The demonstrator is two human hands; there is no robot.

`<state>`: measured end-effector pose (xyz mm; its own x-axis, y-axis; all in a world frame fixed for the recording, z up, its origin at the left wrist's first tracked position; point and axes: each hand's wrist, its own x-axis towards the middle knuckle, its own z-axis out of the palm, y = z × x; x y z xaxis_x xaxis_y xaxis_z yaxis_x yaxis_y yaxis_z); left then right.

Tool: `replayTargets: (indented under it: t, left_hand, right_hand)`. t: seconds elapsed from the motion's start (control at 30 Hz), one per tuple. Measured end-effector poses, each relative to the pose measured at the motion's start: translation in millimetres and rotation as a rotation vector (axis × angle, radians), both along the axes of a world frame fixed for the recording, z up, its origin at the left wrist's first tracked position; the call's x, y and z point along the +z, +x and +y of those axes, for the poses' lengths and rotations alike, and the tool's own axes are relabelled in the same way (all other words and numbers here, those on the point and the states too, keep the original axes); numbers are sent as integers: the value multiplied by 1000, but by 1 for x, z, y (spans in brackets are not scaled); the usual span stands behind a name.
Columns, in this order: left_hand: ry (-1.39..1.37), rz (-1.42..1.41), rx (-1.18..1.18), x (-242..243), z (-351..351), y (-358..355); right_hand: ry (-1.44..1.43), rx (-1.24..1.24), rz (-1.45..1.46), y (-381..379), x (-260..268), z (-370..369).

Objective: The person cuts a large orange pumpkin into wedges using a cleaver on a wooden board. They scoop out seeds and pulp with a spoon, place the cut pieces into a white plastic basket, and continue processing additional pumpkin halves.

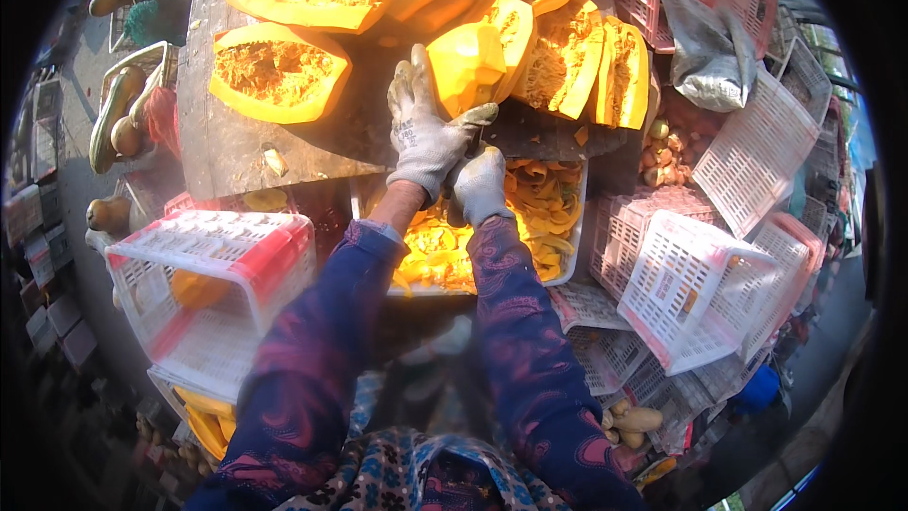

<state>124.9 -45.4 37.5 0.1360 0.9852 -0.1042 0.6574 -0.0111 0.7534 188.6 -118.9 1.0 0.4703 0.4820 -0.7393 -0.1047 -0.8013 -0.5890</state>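
Note:
My left hand (420, 133), in a pale knitted glove with soiled fingertips, bears on the near end of a peeled pumpkin piece (464, 60), its thumb spread to the right. Just below, my gloved right hand (481, 184) is closed in a fist. Something dark, apparently a tool handle, shows at the fist; its working end is hidden. The pumpkin piece rests on a worn wooden board (284, 145). Under my hands, a white tub (576, 227) holds orange pumpkin peelings (543, 216).
Halved pumpkins with seeds (277, 74) and cut slices (560, 60) lie on the board. A white-and-red plastic crate (213, 284) stands at left. More crates (688, 291) are stacked at right, near onions (670, 152) and a grey plastic bag (709, 57).

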Motion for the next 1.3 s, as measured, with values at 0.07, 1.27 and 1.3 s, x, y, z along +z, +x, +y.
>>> replayTargets:
  t: [0.07, 1.27, 1.3]
  left_hand:
    - [-92, 86, 42, 4, 22, 11]
    - [3, -155, 1260, 21, -185, -594]
    - [-48, -10, 1245, 13, -184, -604]
  right_hand:
    - [58, 8, -70, 1, 24, -16]
    - [-4, 593, 403, -266, 172, -91]
    - [0, 700, 379, -285, 177, -81]
